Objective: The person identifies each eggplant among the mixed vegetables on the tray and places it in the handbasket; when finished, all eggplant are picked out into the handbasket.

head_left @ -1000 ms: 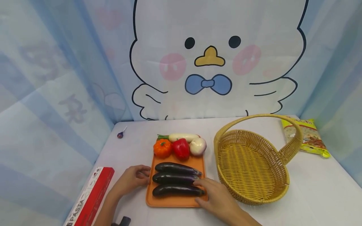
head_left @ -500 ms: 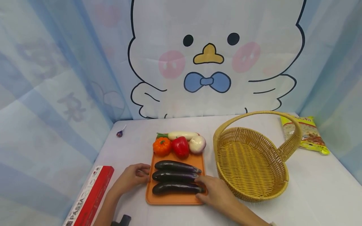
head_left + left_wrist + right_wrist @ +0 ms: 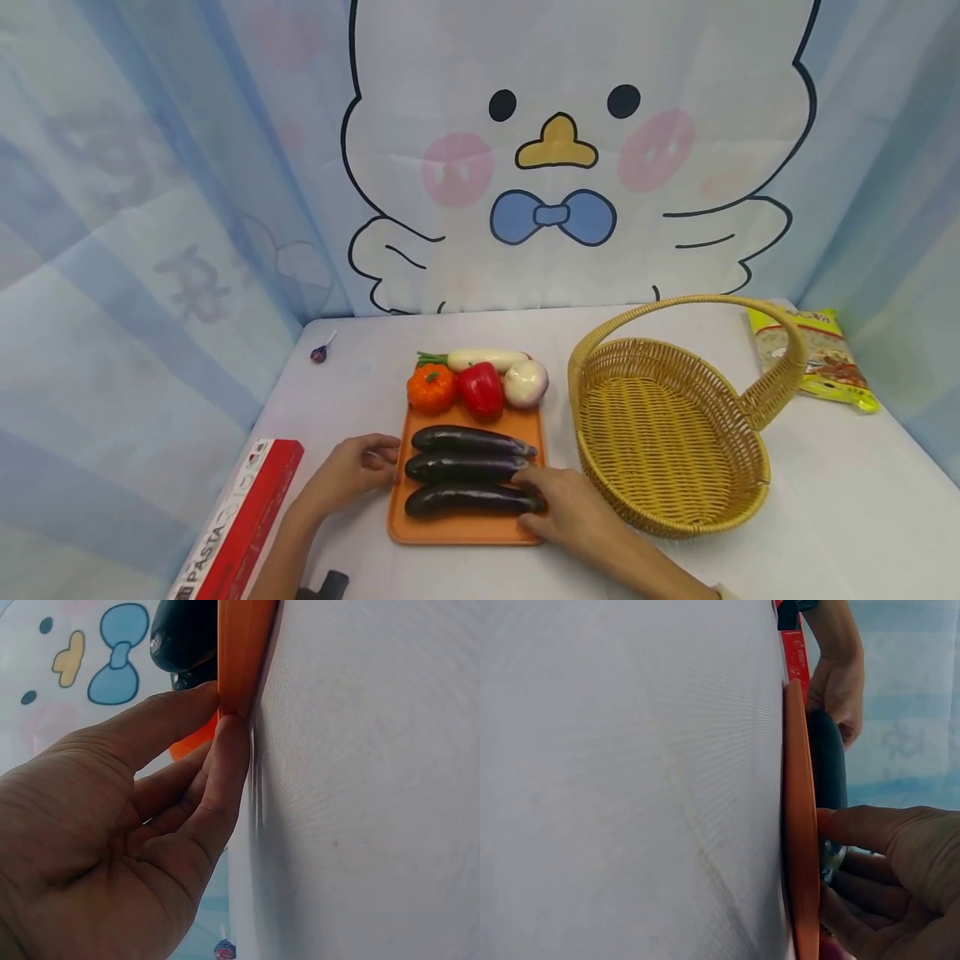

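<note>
Three dark eggplants lie side by side on an orange tray in the head view. At the tray's left rim, my left hand pinches the edge between thumb and fingers; the left wrist view shows thumb on top of the rim and a finger against its side. My right hand has its thumb and fingers around the stem end of the nearest eggplant, which still lies on the tray. In the right wrist view this eggplant shows behind the tray edge, its stem end partly hidden by the fingers.
An orange pumpkin, a red pepper, a round white vegetable and a white radish fill the tray's far end. Right of it stands a wicker basket with a tall handle. A pasta box, yellow packet and lollipop lie around.
My right thumb and fingers have drawn slightly closer around the nearest eggplant's stem end. The left hand stays at the tray's rim. The head view has shifted a little.
</note>
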Demonstrator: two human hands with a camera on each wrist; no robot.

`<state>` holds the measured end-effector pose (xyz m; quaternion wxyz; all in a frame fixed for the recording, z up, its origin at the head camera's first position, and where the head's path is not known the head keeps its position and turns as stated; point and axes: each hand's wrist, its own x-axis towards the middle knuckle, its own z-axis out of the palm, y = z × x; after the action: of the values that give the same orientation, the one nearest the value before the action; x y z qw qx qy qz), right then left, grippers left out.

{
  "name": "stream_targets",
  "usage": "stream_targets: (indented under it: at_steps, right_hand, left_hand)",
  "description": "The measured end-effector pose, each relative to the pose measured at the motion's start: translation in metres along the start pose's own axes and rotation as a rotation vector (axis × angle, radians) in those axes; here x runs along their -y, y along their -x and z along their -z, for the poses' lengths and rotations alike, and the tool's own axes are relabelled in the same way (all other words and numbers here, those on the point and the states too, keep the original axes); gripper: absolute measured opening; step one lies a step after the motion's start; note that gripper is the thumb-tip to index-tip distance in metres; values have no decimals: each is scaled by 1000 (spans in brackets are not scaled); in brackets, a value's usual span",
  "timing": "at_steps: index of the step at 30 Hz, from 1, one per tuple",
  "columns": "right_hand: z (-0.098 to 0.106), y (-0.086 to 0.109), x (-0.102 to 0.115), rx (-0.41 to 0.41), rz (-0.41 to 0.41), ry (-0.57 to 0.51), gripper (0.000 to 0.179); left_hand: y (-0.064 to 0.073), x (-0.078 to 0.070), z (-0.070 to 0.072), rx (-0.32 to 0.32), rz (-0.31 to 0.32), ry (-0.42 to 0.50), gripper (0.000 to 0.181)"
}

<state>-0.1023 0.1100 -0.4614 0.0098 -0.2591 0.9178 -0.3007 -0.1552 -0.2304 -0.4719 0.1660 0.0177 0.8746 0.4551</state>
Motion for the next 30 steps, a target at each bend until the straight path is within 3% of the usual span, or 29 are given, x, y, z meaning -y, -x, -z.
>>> stream_targets:
  at_steps: [21,30]
  right_hand:
    - [-3,-3,-8,-27,4,-121,34]
    - [-5,0,-9,-83,12,-198,32]
  left_hand:
    - [0,0,2,0,-11,3,46]
    - [-1,3,2,16,-18,12,48]
